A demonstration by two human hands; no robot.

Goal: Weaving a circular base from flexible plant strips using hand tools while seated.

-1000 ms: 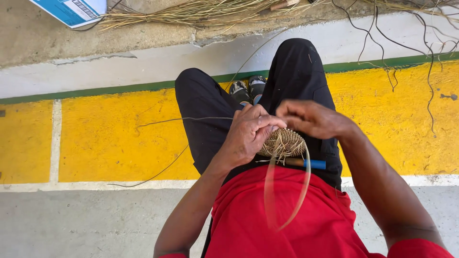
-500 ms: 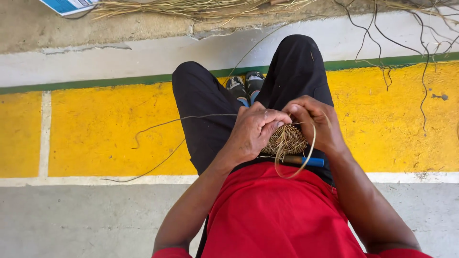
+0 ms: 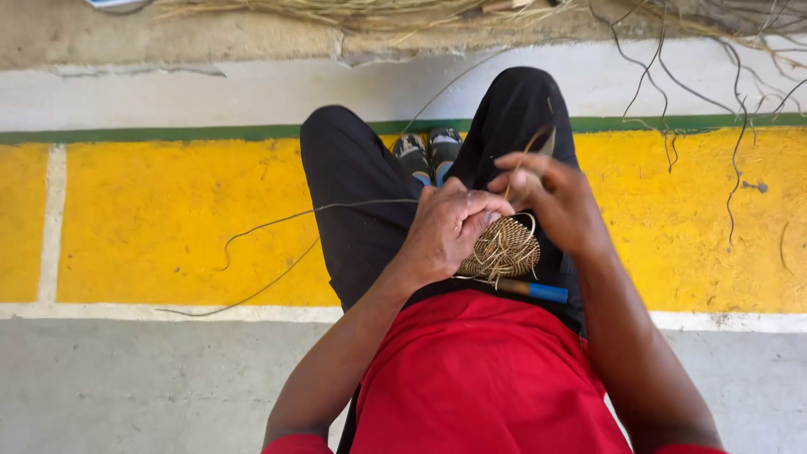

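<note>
I sit on a low step, looking down at my lap. My left hand [image 3: 450, 227] grips the edge of a small round woven fibre disc [image 3: 503, 249] that rests above my thighs. My right hand [image 3: 551, 197] pinches a thin fibre strand [image 3: 534, 145] and holds it up just right of the disc. A loose loop of strand lies over the disc. A long thin strand [image 3: 277, 223] trails left from my left hand across the yellow floor. A blue-ended tool [image 3: 538, 291] lies on my lap beneath the disc.
My black-trousered legs [image 3: 353, 193] reach forward to my shoes [image 3: 429, 151]. The floor has a yellow painted band [image 3: 151, 219] with a green line and white borders. Dry fibre bundles [image 3: 353, 10] lie along the top and dark twigs [image 3: 731, 92] at the upper right.
My right hand has drawn the strand up and away from the disc, shrinking the big loop that hung over my shirt to a small one on the disc. My left hand keeps its grip.
</note>
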